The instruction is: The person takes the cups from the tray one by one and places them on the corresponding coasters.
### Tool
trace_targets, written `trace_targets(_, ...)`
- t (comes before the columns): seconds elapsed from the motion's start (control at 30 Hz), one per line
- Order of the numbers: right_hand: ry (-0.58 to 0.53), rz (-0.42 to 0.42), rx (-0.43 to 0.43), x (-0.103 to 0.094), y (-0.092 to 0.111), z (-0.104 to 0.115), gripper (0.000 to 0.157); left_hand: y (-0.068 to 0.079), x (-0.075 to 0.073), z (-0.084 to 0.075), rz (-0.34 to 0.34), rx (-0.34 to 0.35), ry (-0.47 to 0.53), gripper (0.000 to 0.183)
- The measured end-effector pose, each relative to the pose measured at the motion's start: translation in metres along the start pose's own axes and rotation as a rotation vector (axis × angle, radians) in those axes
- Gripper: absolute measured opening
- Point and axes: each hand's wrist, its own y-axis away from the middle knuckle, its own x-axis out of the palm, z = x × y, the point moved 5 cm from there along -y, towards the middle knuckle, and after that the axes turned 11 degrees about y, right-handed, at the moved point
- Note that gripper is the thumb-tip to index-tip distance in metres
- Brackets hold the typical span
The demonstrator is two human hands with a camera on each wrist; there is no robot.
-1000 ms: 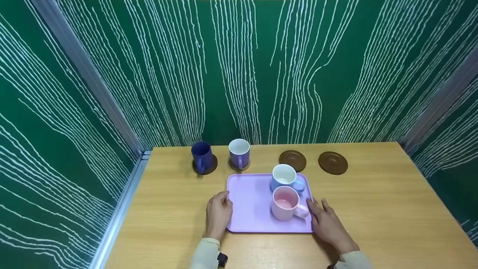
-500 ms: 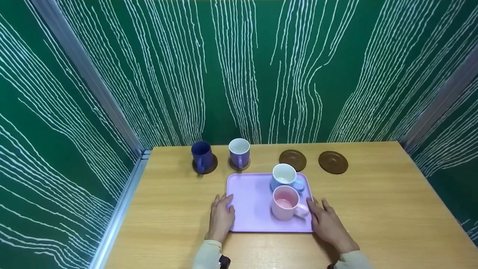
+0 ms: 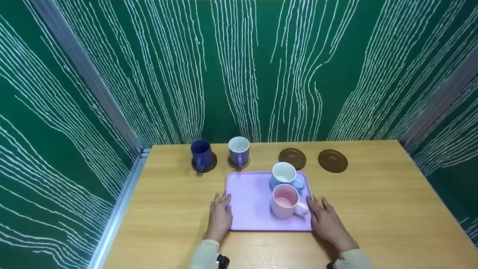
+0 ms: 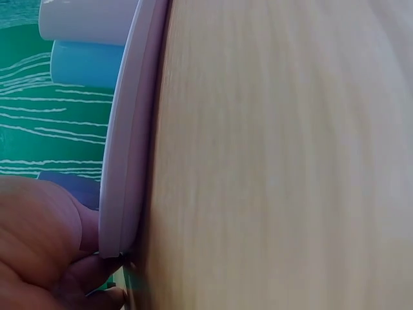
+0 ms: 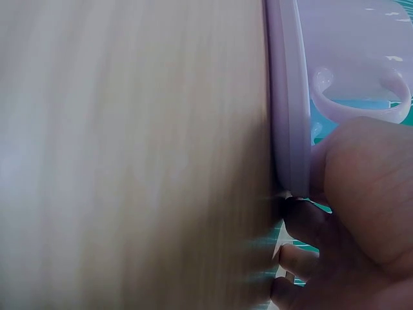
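A light purple tray [image 3: 252, 209] lies on the table. On its right half stand a pink mug [image 3: 284, 209] and, behind it, a light blue mug [image 3: 278, 181] with a white inside. My left hand [image 3: 219, 220] grips the tray's left edge, thumb over the rim. In the left wrist view its fingers [image 4: 97, 274] are at the tray's edge by the tabletop. At the opposite edge my right hand [image 3: 328, 224] holds the tray, its thumb on the rim near the pink mug's handle. The right wrist view shows its fingers [image 5: 306, 219] beside the tray's edge, close to the table.
Behind the tray, a dark blue mug [image 3: 201, 151] and a purple mug [image 3: 239, 153] stand on round coasters. Two bare brown coasters [image 3: 293, 158] lie to their right, one just behind the light blue mug. A green wall [image 3: 231, 74] with white lines borders the wooden table [image 3: 373, 209].
My left hand has shifted its hold on the tray's left edge; its thumb now reaches over the rim. The right hand, tray and mugs have stayed in place.
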Motion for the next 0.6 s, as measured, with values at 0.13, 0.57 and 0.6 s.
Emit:
trace_targets(0.13, 0.001, 0.001, 0.005, 0.0010, -0.0005, -0.0001, 0.049, -0.0007, -0.0003, 0.0004, 0.002, 0.024, -0.014, 0.043)
trace_targets(0.57, 0.010, 0.071, 0.001, -0.0004, -0.0014, -0.0017, 0.051, -0.0009, -0.0008, -0.0007, 0.021, 0.042, -0.030, 0.044)
trace_targets(0.6, 0.010, 0.075, -0.002, -0.0003, -0.0019, -0.0013, 0.051, -0.0012, -0.0010, -0.0008, 0.022, 0.042, -0.033, 0.044)
